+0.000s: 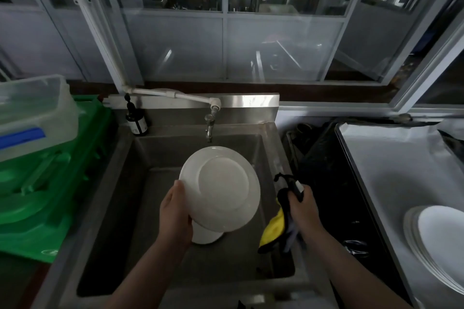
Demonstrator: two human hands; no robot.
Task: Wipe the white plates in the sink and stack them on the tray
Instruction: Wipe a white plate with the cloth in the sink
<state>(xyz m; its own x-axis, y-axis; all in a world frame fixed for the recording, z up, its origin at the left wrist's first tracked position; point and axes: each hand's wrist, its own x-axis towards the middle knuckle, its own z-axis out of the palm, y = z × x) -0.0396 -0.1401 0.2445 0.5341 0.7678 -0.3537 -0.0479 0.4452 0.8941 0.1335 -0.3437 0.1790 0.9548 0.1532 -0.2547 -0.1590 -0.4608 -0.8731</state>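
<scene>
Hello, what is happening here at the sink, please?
A person is wiping dishes. The left hand grips a white plate over the steel sink, underside facing up. The right hand holds a yellow and black cloth beside it. Another plate lies below, and a stack of plates sits on the tray at right.

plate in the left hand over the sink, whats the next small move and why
Probably bring the cloth in the right hand across onto the plate and wipe it. The left hand holds that plate by its rim, tilted above the sink, while the cloth is bunched beside it, not touching. Stacked plates already lie on the tray.
</scene>
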